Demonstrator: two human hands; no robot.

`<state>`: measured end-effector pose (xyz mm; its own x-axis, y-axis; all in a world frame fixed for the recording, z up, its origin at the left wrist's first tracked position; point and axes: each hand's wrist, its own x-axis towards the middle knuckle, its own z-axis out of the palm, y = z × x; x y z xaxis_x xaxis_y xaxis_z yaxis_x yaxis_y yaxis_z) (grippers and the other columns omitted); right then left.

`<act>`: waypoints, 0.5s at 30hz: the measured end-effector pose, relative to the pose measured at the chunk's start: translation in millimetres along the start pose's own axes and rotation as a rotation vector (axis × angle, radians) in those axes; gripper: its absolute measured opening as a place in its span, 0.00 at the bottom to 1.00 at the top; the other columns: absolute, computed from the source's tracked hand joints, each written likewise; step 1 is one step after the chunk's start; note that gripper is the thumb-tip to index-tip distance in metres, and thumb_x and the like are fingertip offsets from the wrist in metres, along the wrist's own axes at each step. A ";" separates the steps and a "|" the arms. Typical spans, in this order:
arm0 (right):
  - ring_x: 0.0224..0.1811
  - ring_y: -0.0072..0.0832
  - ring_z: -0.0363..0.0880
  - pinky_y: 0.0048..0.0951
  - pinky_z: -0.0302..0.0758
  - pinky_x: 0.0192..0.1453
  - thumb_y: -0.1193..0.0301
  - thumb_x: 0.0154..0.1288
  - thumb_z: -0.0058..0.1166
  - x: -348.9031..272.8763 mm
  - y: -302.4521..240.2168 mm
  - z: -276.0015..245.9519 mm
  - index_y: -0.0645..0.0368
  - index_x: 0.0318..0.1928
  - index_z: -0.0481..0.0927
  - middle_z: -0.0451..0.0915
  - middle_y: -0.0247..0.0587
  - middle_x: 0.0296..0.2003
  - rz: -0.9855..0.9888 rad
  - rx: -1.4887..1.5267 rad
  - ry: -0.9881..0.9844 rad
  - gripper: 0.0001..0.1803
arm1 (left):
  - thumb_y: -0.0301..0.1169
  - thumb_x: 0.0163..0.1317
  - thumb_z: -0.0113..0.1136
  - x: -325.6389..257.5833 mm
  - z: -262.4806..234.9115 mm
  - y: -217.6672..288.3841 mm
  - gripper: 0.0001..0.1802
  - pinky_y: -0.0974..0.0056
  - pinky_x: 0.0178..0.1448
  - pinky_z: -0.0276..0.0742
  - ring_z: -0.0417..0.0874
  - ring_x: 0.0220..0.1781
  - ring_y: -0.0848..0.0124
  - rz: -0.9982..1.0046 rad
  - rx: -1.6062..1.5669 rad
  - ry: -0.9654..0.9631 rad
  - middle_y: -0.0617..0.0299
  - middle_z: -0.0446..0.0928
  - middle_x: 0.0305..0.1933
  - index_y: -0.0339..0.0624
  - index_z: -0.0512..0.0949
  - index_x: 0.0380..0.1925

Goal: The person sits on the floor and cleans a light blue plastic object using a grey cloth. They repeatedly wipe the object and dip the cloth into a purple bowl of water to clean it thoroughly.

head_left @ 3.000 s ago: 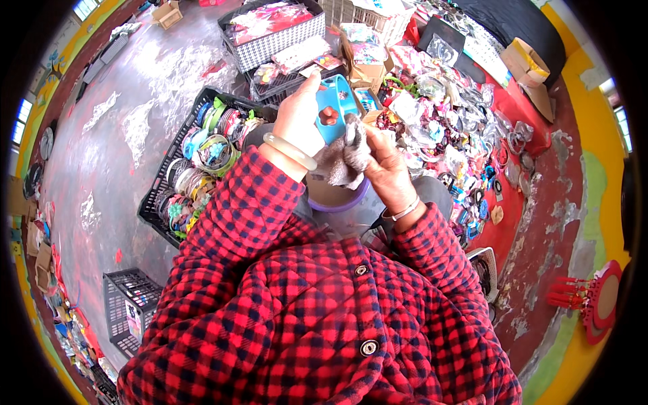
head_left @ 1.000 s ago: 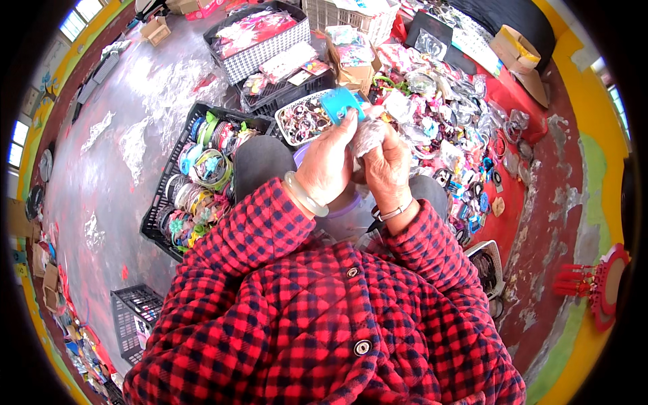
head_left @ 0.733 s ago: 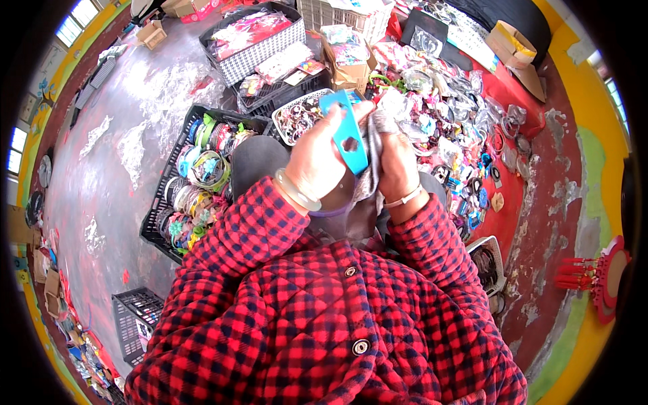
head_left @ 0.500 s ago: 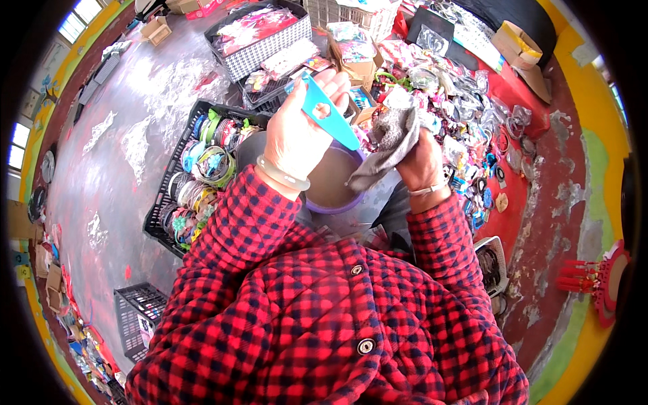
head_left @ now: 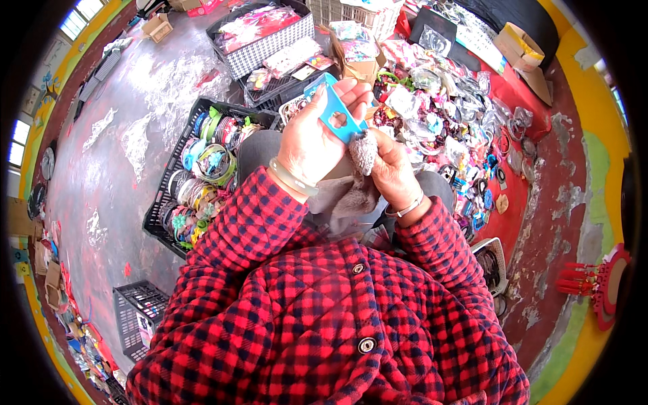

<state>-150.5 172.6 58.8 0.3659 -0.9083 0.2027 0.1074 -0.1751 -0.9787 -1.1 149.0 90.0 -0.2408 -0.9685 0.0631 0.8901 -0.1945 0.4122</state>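
Observation:
A flat bright-blue plastic piece with cut-out holes (head_left: 345, 130) rests across the palm of my left hand (head_left: 307, 145), the thumb along its edge and the fingers behind it. My right hand (head_left: 397, 175) is closed on a grey-brown cloth (head_left: 365, 154). It presses a folded part of the cloth against the lower end of the blue piece. The rest of the cloth hangs down between my hands, over my lap. The right fingertips are partly hidden by the cloth.
On the left, a black crate (head_left: 156, 202) holds several coloured headbands (head_left: 214, 165). Ahead stands a grey woven basket (head_left: 270, 44) with packets. A heap of bagged accessories (head_left: 432, 101) spreads to the right. A white basket (head_left: 501, 266) is beside my right arm, a black crate (head_left: 131, 324) lower left.
My right hand has moved left with the cloth and brought it onto the end of the blue piece. My left hand has shifted slightly right, and the purple-rimmed bucket is now mostly hidden.

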 end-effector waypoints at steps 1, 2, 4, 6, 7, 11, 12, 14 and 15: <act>0.34 0.21 0.75 0.24 0.72 0.39 0.76 0.62 0.47 -1.0 -1.0 -1.5 0.61 0.42 0.75 0.78 0.33 0.33 -0.034 -0.100 0.018 0.09 | 0.41 0.67 0.45 -0.5 -1.7 -0.1 0.28 0.58 0.64 0.65 0.67 0.61 0.56 -0.018 0.059 -0.025 0.43 0.66 0.57 0.27 0.61 0.56; 0.33 0.26 0.76 0.27 0.72 0.37 0.77 0.60 0.47 -0.5 -2.0 -4.5 0.61 0.41 0.75 0.78 0.37 0.31 -0.124 -0.321 0.054 0.09 | 0.43 0.66 0.46 0.9 -4.4 -0.4 0.30 0.58 0.65 0.64 0.67 0.61 0.56 -0.023 0.101 0.002 0.43 0.66 0.57 0.27 0.60 0.57; 0.30 0.36 0.79 0.32 0.73 0.34 0.80 0.54 0.46 3.6 -6.9 -8.8 0.60 0.38 0.75 0.78 0.44 0.28 -0.312 -0.757 0.117 0.10 | 0.46 0.64 0.49 4.2 -11.1 2.7 0.33 0.58 0.65 0.63 0.66 0.61 0.57 -0.021 0.189 0.060 0.44 0.66 0.57 0.28 0.59 0.58; 0.28 0.44 0.77 0.40 0.72 0.30 0.79 0.49 0.48 5.1 -19.8 -10.7 0.57 0.33 0.75 0.76 0.47 0.25 -0.410 -0.971 0.105 0.09 | 0.49 0.61 0.52 6.1 -20.0 10.4 0.35 0.53 0.65 0.62 0.65 0.62 0.58 -0.004 0.217 0.115 0.49 0.67 0.57 0.32 0.60 0.57; 0.27 0.43 0.76 0.41 0.71 0.29 0.78 0.49 0.49 3.3 -25.1 -10.9 0.57 0.32 0.74 0.75 0.45 0.24 -0.399 -1.085 0.060 0.07 | 0.49 0.61 0.53 7.0 -22.2 11.6 0.33 0.52 0.65 0.62 0.66 0.61 0.58 0.031 0.234 0.119 0.50 0.67 0.57 0.34 0.61 0.57; 0.27 0.38 0.75 0.38 0.70 0.27 0.76 0.47 0.51 -2.1 -31.3 -10.1 0.54 0.31 0.74 0.72 0.38 0.22 -0.416 -1.269 -0.107 0.07 | 0.41 0.62 0.55 9.7 -29.1 18.2 0.24 0.51 0.60 0.67 0.70 0.57 0.63 0.022 0.443 0.164 0.56 0.70 0.53 0.40 0.66 0.54; 0.27 0.37 0.75 0.37 0.70 0.27 0.76 0.47 0.51 -2.7 -34.2 -6.8 0.53 0.30 0.73 0.71 0.37 0.22 -0.431 -1.285 -0.146 0.07 | 0.40 0.62 0.55 9.0 -29.4 21.0 0.23 0.51 0.59 0.68 0.71 0.56 0.64 0.015 0.524 0.194 0.56 0.71 0.53 0.40 0.66 0.53; 0.26 0.36 0.74 0.36 0.70 0.26 0.75 0.47 0.52 -2.6 -34.2 -4.4 0.52 0.30 0.73 0.69 0.36 0.21 -0.483 -1.327 -0.192 0.06 | 0.36 0.64 0.53 10.6 -42.5 25.4 0.20 0.55 0.55 0.73 0.74 0.52 0.66 0.061 0.525 0.180 0.55 0.72 0.52 0.41 0.67 0.54; 0.26 0.35 0.74 0.36 0.70 0.26 0.75 0.47 0.52 -2.7 -34.9 -4.5 0.52 0.30 0.72 0.69 0.35 0.21 -0.486 -1.334 -0.201 0.07 | 0.35 0.64 0.52 13.0 -47.2 28.5 0.20 0.56 0.54 0.74 0.75 0.51 0.65 0.069 0.530 0.143 0.54 0.72 0.52 0.42 0.67 0.54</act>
<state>-159.4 179.5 92.3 0.6795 -0.6074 0.4114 -0.6334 -0.7687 -0.0887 39.4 123.5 59.7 -0.1012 -0.9949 -0.0023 0.5767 -0.0605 0.8147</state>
